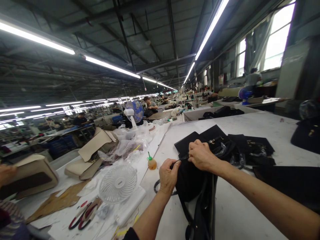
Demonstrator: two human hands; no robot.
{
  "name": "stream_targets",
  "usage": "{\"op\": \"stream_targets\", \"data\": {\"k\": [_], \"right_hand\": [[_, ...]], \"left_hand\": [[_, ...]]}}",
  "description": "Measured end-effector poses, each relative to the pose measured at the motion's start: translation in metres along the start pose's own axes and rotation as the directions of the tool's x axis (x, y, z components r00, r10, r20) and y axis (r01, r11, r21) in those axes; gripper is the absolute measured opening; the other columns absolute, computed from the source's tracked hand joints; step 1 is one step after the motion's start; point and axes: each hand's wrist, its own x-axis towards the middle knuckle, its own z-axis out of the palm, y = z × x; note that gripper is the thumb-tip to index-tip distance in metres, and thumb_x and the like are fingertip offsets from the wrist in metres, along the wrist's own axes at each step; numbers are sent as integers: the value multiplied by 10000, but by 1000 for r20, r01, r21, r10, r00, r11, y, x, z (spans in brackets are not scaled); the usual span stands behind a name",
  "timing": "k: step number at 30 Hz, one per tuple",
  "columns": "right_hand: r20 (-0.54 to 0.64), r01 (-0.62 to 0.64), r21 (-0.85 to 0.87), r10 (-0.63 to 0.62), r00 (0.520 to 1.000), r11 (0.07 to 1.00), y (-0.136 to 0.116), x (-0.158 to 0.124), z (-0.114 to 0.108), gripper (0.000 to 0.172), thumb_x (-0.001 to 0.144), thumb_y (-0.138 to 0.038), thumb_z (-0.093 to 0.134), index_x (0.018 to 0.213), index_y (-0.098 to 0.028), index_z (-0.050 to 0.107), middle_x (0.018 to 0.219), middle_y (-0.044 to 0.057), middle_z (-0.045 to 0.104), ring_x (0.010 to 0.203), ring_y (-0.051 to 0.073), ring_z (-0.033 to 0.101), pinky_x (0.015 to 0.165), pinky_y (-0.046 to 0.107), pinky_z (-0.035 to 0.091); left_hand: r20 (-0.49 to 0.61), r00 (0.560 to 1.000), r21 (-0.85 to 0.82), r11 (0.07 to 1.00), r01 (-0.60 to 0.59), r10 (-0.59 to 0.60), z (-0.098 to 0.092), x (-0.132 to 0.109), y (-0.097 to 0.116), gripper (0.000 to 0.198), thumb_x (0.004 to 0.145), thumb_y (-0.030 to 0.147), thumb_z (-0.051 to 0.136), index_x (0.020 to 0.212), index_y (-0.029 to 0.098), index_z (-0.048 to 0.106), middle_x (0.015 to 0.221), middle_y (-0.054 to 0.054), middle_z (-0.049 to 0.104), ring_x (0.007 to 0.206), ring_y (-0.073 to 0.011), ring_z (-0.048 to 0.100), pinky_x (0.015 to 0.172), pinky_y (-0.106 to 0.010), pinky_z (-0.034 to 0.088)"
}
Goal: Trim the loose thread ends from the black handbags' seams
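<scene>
Pinching the edge of 1 black bag (pixel 188 181), both of our hands are on it, R of the amber bottle (pixel 151 164), our landmark. Our left hand (pixel 168 176), nearer the bottle, has thumb pressed to fingers on that edge; our right hand (pixel 201 155), farther R of the bottle, pinches the same edge w/ bunched fingertips. Bag's long axis runs near-to-far: pinched edge points away from us, straps (pixel 197 216) trail our way, nearer us than the bottle.

Count, rel. to bottle: at least 3 other black bags (pixel 210 132) w/ gold-tone hardware, all R (overlaps, so exact no. unclear). 1 white desk fan (pixel 118 183), L & nearer us; 1 pr. red-and-black-handled scissors (pixel 88 210), farther L. 2 beige bags (pixel 91 146), well L, w/ 1 co-worker's hand (pixel 6 174) at the outer one. 1 white-and-blue fan (pixel 137 111), beyond. Bottle itself: just 1, upright, green cap, on the white table (pixel 237 206).
</scene>
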Motion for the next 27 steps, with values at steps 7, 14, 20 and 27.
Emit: {"op": "stream_targets", "data": {"k": [7,14,20,27], "right_hand": [[14,-40,83,39,999,996,36,-5,-9,175,742,-275,618,592,-184,618,904,20,574,919,184,425,755,315,314],[3,-105,202,107,994,974,37,-6,-9,143,756,-238,586,632,-166,585,931,7,598,750,104,516,677,235,357],[1,-101,166,102,995,981,40,-2,-4,185,772,-256,580,605,-176,568,909,-2,632,763,116,557,658,242,334],[-16,-156,111,158,987,982,42,-1,1,130,766,-295,587,682,-196,587,873,22,645,796,156,586,650,256,337]], "left_hand": [[13,1000,29,1000,-12,12,0,2,-4,232,842,367,527,754,187,644,750,-15,615,769,-163,565,749,-280,411],[36,999,51,998,-30,28,-1,2,-3,230,843,372,530,754,186,632,747,-13,610,765,-161,567,743,-274,410],[33,998,62,997,-48,46,-1,3,-1,226,845,357,527,752,179,630,737,-13,613,756,-156,564,739,-274,414],[31,997,117,990,-80,77,-2,1,-1,237,859,348,499,760,178,631,733,-12,615,748,-143,566,724,-258,414]]}}
